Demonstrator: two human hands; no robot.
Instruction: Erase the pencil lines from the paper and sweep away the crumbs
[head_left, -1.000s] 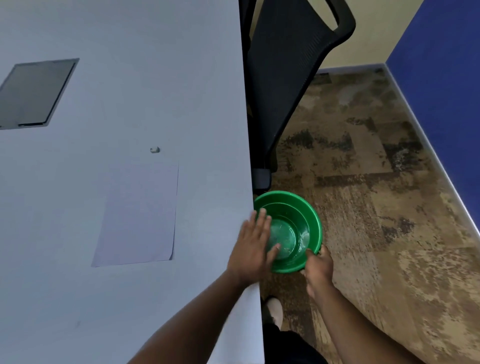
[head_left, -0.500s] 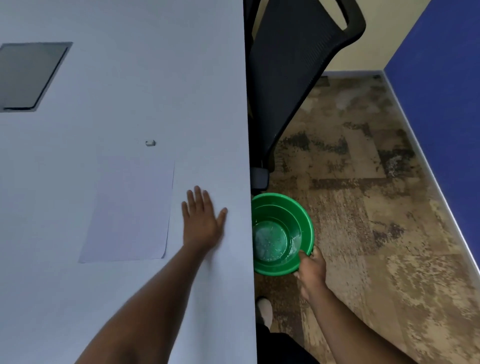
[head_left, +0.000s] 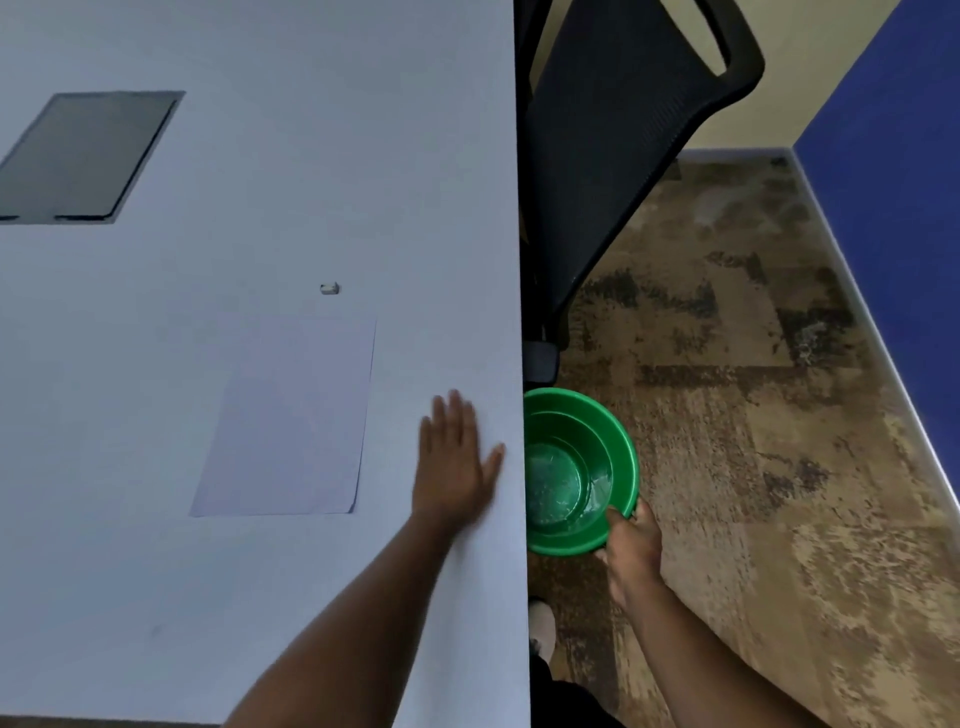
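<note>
A white sheet of paper (head_left: 291, 415) lies flat on the pale table (head_left: 260, 182), with no pencil lines visible on it. A small white eraser (head_left: 329, 288) sits just beyond the sheet's far right corner. My left hand (head_left: 454, 462) lies flat on the table with straight fingers, between the paper and the table's right edge. My right hand (head_left: 631, 545) grips the near rim of a green plastic bowl (head_left: 576, 467), holding it just below and against the table's right edge. Tiny specks show on the bowl's bottom.
A black mesh office chair (head_left: 613, 156) stands against the table's right edge beyond the bowl. A dark grey hatch (head_left: 88, 156) is set into the table at the far left. Brown patterned carpet (head_left: 779, 415) and a blue wall (head_left: 893, 208) lie to the right.
My left hand drew back from the bowl onto the table beside the paper, then slid right toward the table edge. My right hand keeps the bowl by the edge.
</note>
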